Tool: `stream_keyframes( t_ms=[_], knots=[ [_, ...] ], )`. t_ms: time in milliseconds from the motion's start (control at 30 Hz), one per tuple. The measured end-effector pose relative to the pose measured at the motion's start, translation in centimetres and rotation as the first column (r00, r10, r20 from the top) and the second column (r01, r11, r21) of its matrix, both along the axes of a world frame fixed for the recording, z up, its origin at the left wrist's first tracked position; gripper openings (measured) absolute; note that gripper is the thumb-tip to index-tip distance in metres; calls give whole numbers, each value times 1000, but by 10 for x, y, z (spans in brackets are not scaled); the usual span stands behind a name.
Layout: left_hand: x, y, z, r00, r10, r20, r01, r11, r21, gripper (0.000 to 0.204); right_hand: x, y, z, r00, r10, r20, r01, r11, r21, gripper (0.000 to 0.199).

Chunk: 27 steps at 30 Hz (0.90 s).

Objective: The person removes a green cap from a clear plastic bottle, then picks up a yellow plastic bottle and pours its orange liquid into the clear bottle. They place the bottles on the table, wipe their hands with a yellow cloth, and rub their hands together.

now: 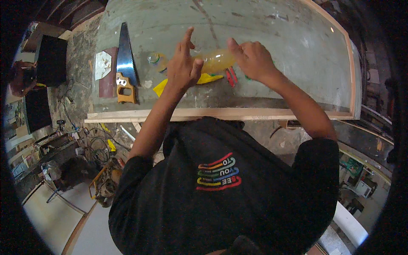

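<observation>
A clear plastic bottle (212, 62) of yellowish liquid lies on its side on the workbench, its cap end to the left. My left hand (183, 67) is over the bottle's middle and hides part of it, with index finger and thumb stretched apart. At the bottle's right end is my right hand (256, 60), thumb raised away from the half-bent fingers. Neither hand visibly grips anything; whether they touch the bottle I cannot tell. A yellow cloth (208, 78) lies on the near side of the bottle. Beside it is a small red tool (231, 77), its kind unclear.
Left on the grey workbench (297, 80) lies a handsaw (126, 63) with a wooden handle. Next to it is a brown board (108, 85) bearing a pale sheet (103, 65). A wooden strip (204, 113) edges the near side. Cables and tools clutter the floor at left.
</observation>
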<state>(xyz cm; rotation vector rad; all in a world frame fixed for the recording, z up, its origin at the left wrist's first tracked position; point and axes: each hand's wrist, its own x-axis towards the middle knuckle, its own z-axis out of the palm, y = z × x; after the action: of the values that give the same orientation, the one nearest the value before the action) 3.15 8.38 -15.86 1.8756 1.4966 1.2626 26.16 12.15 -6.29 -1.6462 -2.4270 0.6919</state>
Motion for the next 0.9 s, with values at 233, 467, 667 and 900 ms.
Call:
stream_keyframes(
  t_ms=[233, 467, 667, 900],
  knots=[
    [5, 67, -83, 959, 0, 282, -16, 998, 56, 81, -6, 1, -36, 985, -172, -27, 173, 984, 42, 83],
    [20, 108, -149, 712, 154, 685, -237, 971, 28, 87, -11, -58, -104, 937, -328, -123, 266, 895, -357, 67],
    [34, 96, -163, 538, 62, 841, -141, 990, 18, 85, -22, -80, -133, 969, -229, -95, 226, 973, -41, 46],
    [24, 91, -186, 639, 71, 766, -88, 996, -19, 87, -59, -71, -160, 989, -115, -96, 119, 992, 40, 55]
  ],
)
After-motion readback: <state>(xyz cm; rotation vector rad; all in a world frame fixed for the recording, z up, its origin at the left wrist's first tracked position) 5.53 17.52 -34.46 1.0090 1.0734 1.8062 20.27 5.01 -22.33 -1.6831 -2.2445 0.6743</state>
